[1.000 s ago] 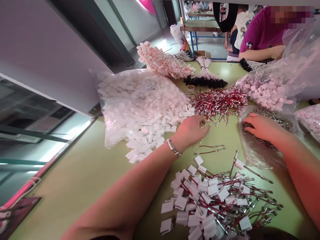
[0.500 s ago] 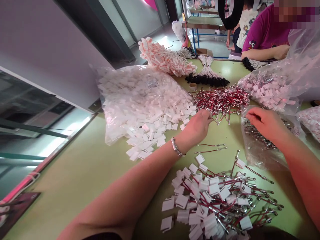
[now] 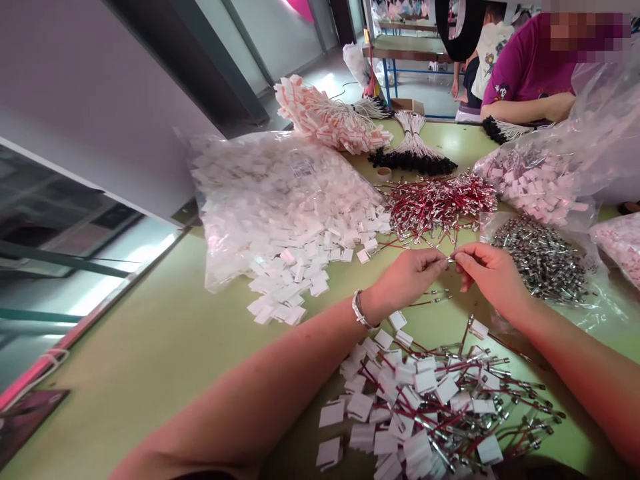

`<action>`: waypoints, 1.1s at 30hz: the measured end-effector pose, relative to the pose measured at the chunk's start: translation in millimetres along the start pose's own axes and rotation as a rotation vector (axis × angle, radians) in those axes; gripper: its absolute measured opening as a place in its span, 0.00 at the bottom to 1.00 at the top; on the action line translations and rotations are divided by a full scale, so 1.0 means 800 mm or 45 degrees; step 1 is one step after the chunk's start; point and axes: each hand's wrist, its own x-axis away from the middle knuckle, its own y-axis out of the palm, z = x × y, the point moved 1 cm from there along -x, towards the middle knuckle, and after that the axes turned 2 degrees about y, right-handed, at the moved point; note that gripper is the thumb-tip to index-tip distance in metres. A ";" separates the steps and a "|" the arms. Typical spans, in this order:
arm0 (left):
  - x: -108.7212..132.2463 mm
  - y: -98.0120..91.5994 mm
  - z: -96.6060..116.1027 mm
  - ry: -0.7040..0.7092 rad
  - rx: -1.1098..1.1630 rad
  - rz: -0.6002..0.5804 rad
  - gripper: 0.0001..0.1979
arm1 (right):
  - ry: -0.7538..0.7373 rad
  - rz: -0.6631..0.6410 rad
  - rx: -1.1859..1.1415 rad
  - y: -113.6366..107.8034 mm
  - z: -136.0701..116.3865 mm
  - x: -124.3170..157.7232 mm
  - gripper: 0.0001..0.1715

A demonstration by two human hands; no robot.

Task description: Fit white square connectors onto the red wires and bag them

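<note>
My left hand (image 3: 419, 279) is closed in a pinch on a short red wire, whose bright metal end (image 3: 449, 260) shows between my two hands. Meeting it fingertip to fingertip, my right hand (image 3: 489, 268) pinches a small fuse, mostly hidden by the fingers. Just beyond lies a heap of red wires (image 3: 440, 200) with metal terminals. To the right, a pile of small silvery fuses (image 3: 543, 260) lies on clear plastic. Two loose wires (image 3: 434, 298) rest below my hands. Nearer me is a heap of white plastic housings (image 3: 425, 380) with red wires and metal ends.
A large clear bag (image 3: 280, 193) spills white housings (image 3: 280, 293) on the left of the green table (image 3: 165, 360). Bundled white cables with black connectors (image 3: 413, 160) and a pinkish connector bundle (image 3: 325, 120) lie at the back. A person in purple (image 3: 525, 73) sits opposite.
My right hand has moved left from the fuse pile, uncovering it. My left hand has come slightly right and nearer, away from the red wire heap, so the fingertips now meet.
</note>
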 end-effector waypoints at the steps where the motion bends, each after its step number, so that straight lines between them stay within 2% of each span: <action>1: 0.000 -0.001 0.001 -0.001 -0.001 -0.004 0.13 | -0.008 0.021 -0.020 -0.001 0.000 0.000 0.12; 4: 0.000 -0.002 0.002 -0.004 -0.004 -0.019 0.12 | -0.027 0.056 0.007 -0.003 -0.002 0.000 0.12; 9: 0.001 -0.001 -0.004 0.047 -0.155 0.013 0.13 | -0.037 0.007 0.294 -0.002 -0.005 0.000 0.11; 12: 0.006 0.006 -0.005 0.146 -0.497 0.021 0.14 | 0.044 -0.077 0.342 -0.004 -0.005 0.002 0.14; 16: 0.009 0.012 0.004 0.238 -0.935 -0.126 0.11 | 0.211 -0.213 0.228 -0.008 0.004 0.004 0.19; 19: 0.003 -0.009 0.010 0.335 -0.886 -0.220 0.11 | 0.235 -0.228 0.271 -0.009 0.010 0.001 0.19; 21: -0.003 -0.038 0.009 0.394 -0.722 -0.248 0.12 | 0.119 -0.189 0.446 -0.008 0.012 -0.001 0.18; 23: -0.008 -0.071 0.001 0.248 -0.665 -0.004 0.13 | -0.072 -0.178 0.657 -0.006 0.012 -0.002 0.16; 24: -0.009 -0.085 -0.005 0.141 -0.721 0.121 0.13 | -0.174 -0.207 0.746 -0.005 0.012 -0.002 0.15; 25: -0.011 -0.094 -0.012 0.037 -0.788 0.183 0.11 | -0.266 -0.244 0.812 -0.005 0.013 -0.002 0.15; 27: -0.012 -0.100 -0.024 -0.079 -0.884 0.219 0.08 | -0.409 -0.243 0.891 -0.009 0.012 -0.003 0.14; 29: -0.012 -0.093 -0.032 -0.140 -0.967 0.206 0.07 | -0.487 -0.115 0.946 -0.020 0.011 -0.008 0.14; 33: -0.012 -0.076 -0.037 -0.242 -1.050 0.141 0.07 | -0.503 0.120 1.043 -0.054 0.008 -0.023 0.13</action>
